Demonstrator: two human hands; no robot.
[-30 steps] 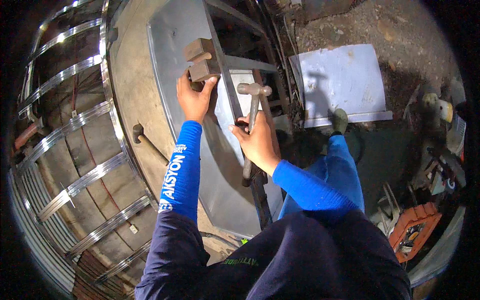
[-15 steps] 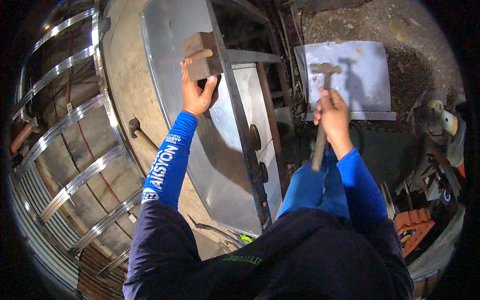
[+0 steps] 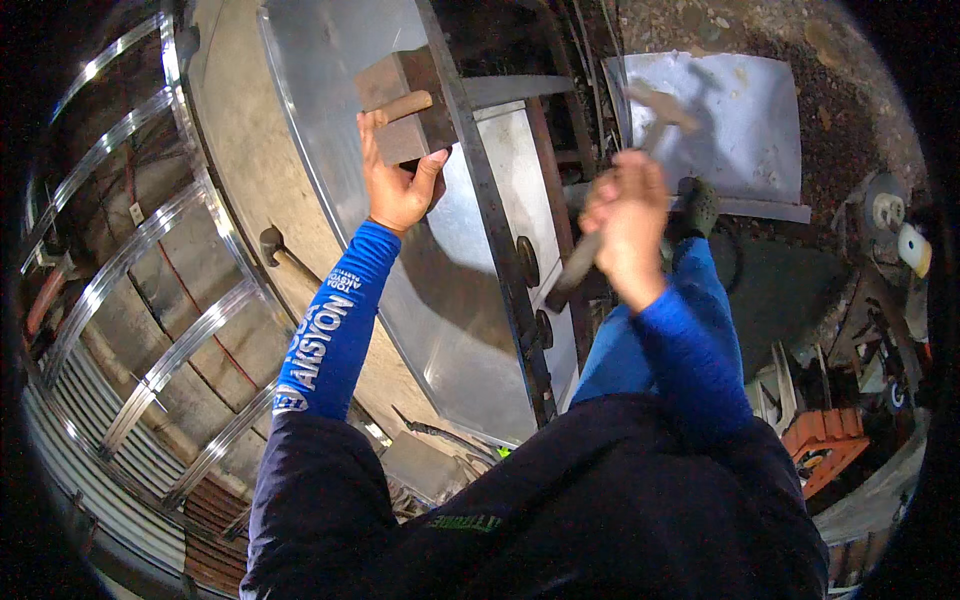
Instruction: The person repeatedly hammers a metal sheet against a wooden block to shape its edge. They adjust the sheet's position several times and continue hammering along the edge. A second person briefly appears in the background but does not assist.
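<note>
My left hand point(image 3: 400, 195) is closed around the lower side of a brown block point(image 3: 405, 140). A short round wooden peg or handle point(image 3: 408, 106) lies across the block's face. The block rests over a grey metal sheet point(image 3: 470, 370), close against the dark metal bar point(image 3: 490, 230) along the sheet's right edge. To the right, my right hand point(image 3: 630, 220) grips a hammer point(image 3: 662, 106) by its handle, held up in the air. The hammer is smeared by motion, and its handle end points down and left, apart from the sheet.
Another hammer point(image 3: 272, 246) leans left of the sheet on the pale floor. A silver metal frame point(image 3: 190, 345) stands at the left. On the ground at the far right lies a pale metal sheet point(image 3: 760, 140). An orange slotted piece point(image 3: 825, 440) sits lower right among tools.
My right hand and the hammer have moved left toward the metal bar, and the hammer has tilted. The left hand keeps the block in nearly the same spot. My view has shifted slightly.
</note>
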